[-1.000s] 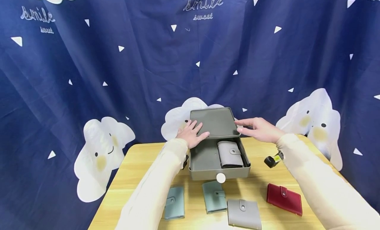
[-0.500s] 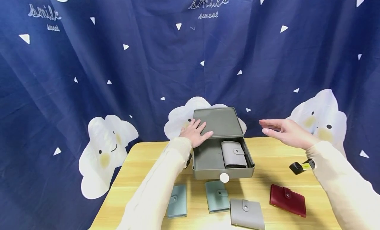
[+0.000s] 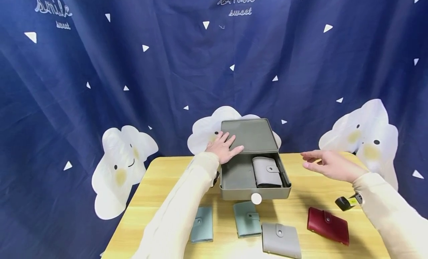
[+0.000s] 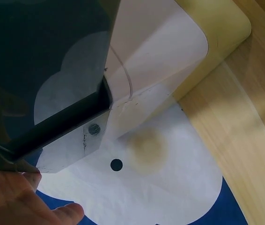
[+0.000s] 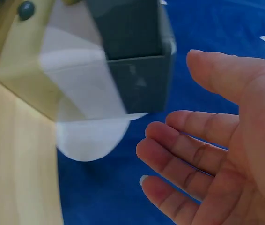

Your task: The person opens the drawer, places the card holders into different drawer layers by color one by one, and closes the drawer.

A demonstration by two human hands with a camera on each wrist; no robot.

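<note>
A small cabinet stands at the table's back, its grey top (image 3: 255, 136) rimmed and its upper drawer (image 3: 235, 175) pulled out. Inside the drawer's right side lies a grey snap-strap card wallet (image 3: 265, 171). My left hand (image 3: 224, 146) rests with spread fingers on the left edge of the cabinet top; part of it shows in the left wrist view (image 4: 18, 199). Off to the right, my right hand (image 3: 336, 165) hovers in the air, holding nothing. Its loosely bent fingers show in the right wrist view, apart from the cabinet's grey upper part (image 5: 142, 84).
Before the cabinet lie two teal wallets, a left one (image 3: 203, 224) partly behind my sleeve and a middle one (image 3: 246, 219). A grey wallet (image 3: 282, 239) and a red wallet (image 3: 327, 225) lie to the right. A white knob (image 3: 256, 198) juts from the drawer front.
My right hand has drawn away from the cabinet's right edge, moving right and a little down. My left hand stays on the cabinet top. The head view has shifted slightly.
</note>
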